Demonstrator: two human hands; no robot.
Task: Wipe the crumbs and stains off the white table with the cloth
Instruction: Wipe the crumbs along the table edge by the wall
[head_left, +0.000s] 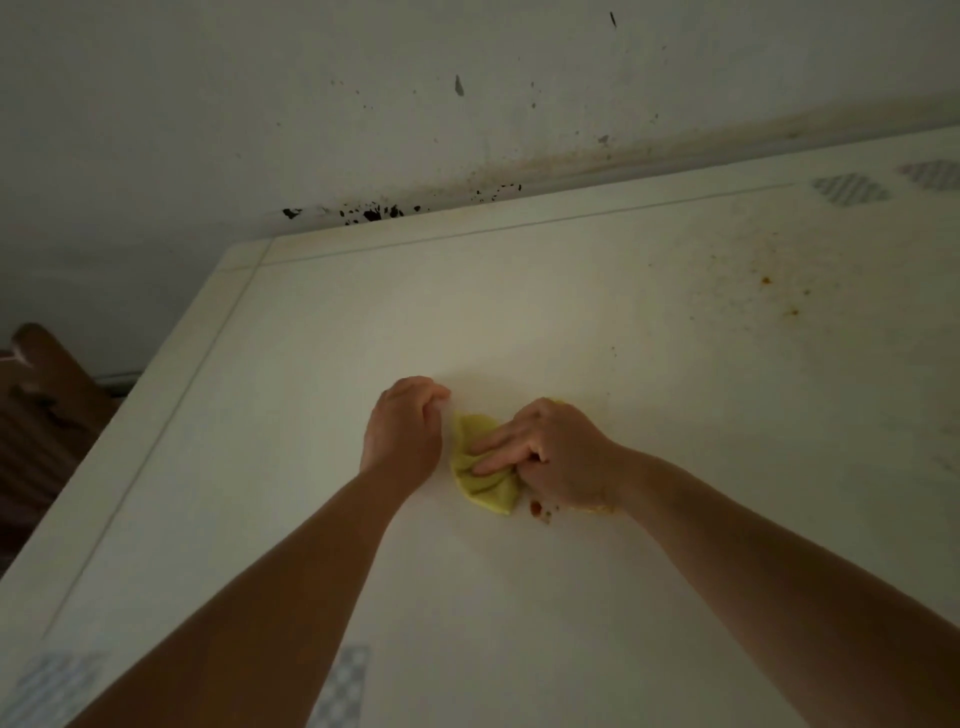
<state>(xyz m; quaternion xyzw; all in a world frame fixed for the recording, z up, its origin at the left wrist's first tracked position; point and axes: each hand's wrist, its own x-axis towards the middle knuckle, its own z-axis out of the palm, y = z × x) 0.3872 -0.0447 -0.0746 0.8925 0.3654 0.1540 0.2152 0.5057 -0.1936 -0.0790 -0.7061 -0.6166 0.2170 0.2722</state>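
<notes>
Underneath the right hand (558, 452), the yellow cloth (485, 467) lies crumpled.

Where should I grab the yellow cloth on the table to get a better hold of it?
Probably the bunched folds of the cloth on its left side, coming from above. The right hand already presses the other part flat against the table, and the left hand sits right beside those raised folds.

Two hands (405, 431) – one cloth (480, 467)
</notes>
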